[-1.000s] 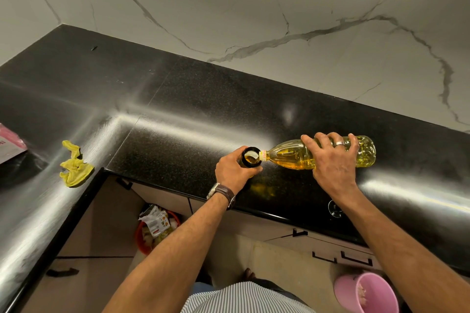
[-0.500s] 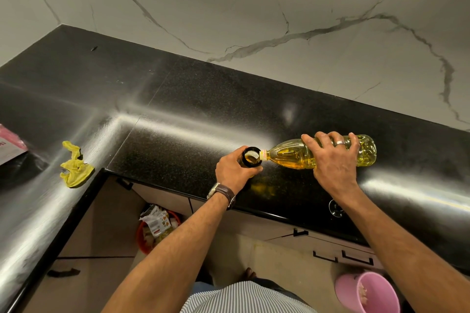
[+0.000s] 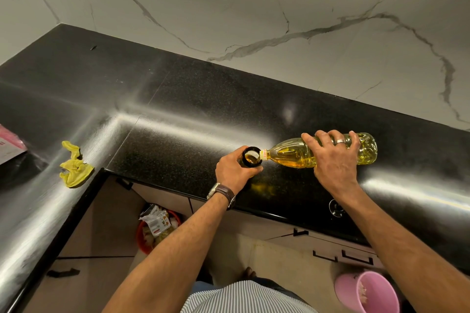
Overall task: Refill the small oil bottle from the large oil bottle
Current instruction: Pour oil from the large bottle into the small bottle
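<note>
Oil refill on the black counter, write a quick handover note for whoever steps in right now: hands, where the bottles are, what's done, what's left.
Left hand: grips the small oil bottle, upright on the black counter near its front edge, mouth open.
Right hand: holds the large oil bottle, tipped on its side, neck at the small bottle's mouth.
Done: both bottles uncapped, pour under way; some oil shows inside the small bottle's mouth.
Left: finish filling (level can't be judged from here), stand the large bottle upright, cap both. No caps clearly in view.
Yellow cloth lies on the counter to the left for drips.
</note>
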Available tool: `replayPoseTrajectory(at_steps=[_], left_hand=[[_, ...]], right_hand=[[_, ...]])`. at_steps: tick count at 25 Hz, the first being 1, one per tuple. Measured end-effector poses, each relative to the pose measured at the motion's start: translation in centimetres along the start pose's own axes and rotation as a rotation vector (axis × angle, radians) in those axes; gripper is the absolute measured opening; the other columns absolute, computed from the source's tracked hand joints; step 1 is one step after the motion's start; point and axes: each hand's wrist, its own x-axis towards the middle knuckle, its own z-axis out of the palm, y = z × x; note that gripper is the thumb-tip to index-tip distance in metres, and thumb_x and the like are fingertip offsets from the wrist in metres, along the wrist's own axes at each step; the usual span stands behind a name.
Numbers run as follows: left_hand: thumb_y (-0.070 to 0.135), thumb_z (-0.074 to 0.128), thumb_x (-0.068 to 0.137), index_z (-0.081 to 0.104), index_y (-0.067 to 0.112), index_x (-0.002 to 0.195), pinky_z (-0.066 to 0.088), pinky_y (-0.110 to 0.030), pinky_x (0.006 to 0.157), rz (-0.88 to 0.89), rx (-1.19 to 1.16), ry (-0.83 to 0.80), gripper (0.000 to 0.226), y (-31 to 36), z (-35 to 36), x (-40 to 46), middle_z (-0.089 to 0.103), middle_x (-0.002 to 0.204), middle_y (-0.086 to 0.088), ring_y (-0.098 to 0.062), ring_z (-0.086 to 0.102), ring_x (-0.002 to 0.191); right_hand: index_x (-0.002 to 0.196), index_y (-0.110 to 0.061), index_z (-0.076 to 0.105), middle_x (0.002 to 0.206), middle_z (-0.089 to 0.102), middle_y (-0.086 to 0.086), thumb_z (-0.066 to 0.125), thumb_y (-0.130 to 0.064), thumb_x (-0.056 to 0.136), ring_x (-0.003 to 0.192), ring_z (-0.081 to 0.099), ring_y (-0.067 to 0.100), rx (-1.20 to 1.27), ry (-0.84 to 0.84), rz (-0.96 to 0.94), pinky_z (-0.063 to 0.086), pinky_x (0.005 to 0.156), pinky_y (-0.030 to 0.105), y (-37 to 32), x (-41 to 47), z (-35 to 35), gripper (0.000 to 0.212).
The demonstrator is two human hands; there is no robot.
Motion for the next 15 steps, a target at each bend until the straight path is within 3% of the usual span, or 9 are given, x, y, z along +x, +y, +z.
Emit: replayPoseTrajectory(at_steps=[15], left_hand=[[0.046,0.094,0.067,0.073,0.036,0.120,0.056,-0.030,0.094,-0.006,-0.020,0.002,0.058,-0.19,0.00,0.09,0.077,0.107,0.015,-0.005,0.068,0.103]], right_hand=[[0.148,-0.032,0.049,0.141,0.060,0.010,0.084,-0.015,0.075,0.131,0.051,0.038,-0.005,0.001,-0.004,0.026,0.113,0.066,-0.01,0.02,-0.10,0.083]])
